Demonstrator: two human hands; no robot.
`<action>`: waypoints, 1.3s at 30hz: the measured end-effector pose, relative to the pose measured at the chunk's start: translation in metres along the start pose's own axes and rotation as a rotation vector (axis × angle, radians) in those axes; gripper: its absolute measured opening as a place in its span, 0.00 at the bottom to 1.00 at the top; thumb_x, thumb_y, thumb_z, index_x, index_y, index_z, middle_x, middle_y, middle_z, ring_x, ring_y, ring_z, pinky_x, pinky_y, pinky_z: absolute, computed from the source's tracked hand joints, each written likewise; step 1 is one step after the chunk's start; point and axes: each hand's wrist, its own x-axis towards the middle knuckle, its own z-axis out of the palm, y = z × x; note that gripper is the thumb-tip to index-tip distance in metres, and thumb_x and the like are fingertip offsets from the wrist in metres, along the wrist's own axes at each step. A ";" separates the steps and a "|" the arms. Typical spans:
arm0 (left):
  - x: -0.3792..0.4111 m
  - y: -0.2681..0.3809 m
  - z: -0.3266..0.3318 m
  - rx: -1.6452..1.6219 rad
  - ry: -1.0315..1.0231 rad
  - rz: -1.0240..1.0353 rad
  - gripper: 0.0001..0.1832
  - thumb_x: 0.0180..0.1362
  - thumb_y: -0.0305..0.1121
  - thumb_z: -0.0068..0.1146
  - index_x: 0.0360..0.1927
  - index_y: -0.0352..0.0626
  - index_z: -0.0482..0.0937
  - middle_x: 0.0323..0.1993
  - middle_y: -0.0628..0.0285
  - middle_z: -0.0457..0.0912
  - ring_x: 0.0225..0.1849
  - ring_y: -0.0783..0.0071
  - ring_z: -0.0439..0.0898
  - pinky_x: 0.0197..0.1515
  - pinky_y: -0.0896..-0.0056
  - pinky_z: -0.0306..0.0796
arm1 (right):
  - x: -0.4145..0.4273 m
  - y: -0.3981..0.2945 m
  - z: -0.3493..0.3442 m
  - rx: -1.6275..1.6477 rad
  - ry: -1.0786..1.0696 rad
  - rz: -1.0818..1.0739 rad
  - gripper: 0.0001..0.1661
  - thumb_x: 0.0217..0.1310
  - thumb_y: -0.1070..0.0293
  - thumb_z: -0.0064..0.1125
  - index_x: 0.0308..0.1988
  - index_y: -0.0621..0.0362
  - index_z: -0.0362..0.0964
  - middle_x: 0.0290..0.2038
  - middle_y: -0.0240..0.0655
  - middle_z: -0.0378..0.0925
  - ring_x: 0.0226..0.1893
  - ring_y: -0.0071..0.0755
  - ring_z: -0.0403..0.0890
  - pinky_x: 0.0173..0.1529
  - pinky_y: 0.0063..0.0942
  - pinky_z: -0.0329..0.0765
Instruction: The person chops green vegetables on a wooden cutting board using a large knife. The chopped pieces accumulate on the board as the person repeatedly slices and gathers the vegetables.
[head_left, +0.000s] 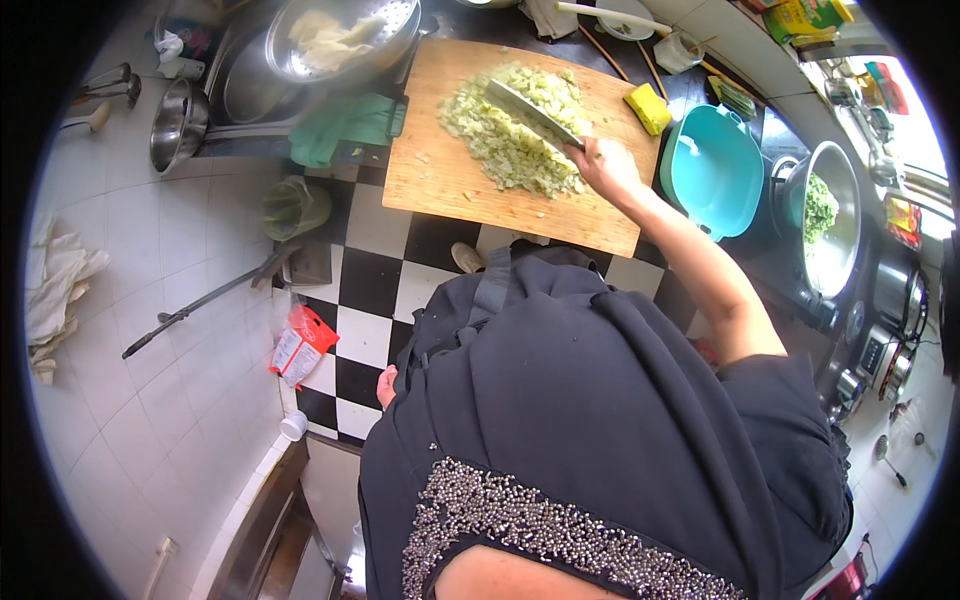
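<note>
My right hand (604, 169) grips the handle of a kitchen cleaver (536, 114). Its broad blade, seen nearly edge-on, lies across a wide heap of finely chopped pale green vegetable (517, 169). Under the heap is a wooden cutting board (427, 176), with a few loose bits scattered near its front edge. Low at my left side hangs my left hand (386, 386), away from the board. Only part of it shows past the dark clothing, so its fingers are mostly hidden.
Right of the board stand a turquoise plastic basin (716, 176) and a steel bowl (844, 225) holding chopped greens. A yellow sponge (647, 109) touches the board's right edge. At the left are a steel colander (281, 45) with pale dough-like pieces and a green cloth (330, 131).
</note>
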 end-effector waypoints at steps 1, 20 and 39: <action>0.001 0.000 0.000 0.006 0.000 0.003 0.15 0.62 0.35 0.53 0.45 0.35 0.79 0.31 0.65 0.81 0.34 0.79 0.76 0.40 0.77 0.70 | -0.004 -0.004 -0.001 0.012 0.029 0.002 0.21 0.61 0.51 0.55 0.28 0.58 0.74 0.24 0.49 0.78 0.26 0.54 0.80 0.31 0.45 0.78; -0.005 -0.002 0.008 -0.121 -0.040 -0.014 0.13 0.61 0.32 0.52 0.45 0.36 0.80 0.29 0.68 0.78 0.31 0.81 0.74 0.36 0.78 0.69 | -0.027 -0.033 0.023 0.023 0.016 -0.180 0.19 0.61 0.56 0.57 0.25 0.59 0.71 0.17 0.48 0.74 0.21 0.55 0.78 0.27 0.46 0.75; 0.022 -0.001 0.002 -0.049 -0.135 -0.002 0.15 0.63 0.38 0.54 0.44 0.37 0.80 0.29 0.70 0.77 0.31 0.82 0.72 0.36 0.79 0.67 | -0.013 -0.005 0.025 -0.042 0.044 -0.092 0.17 0.61 0.55 0.58 0.31 0.59 0.73 0.19 0.46 0.75 0.22 0.53 0.78 0.28 0.44 0.76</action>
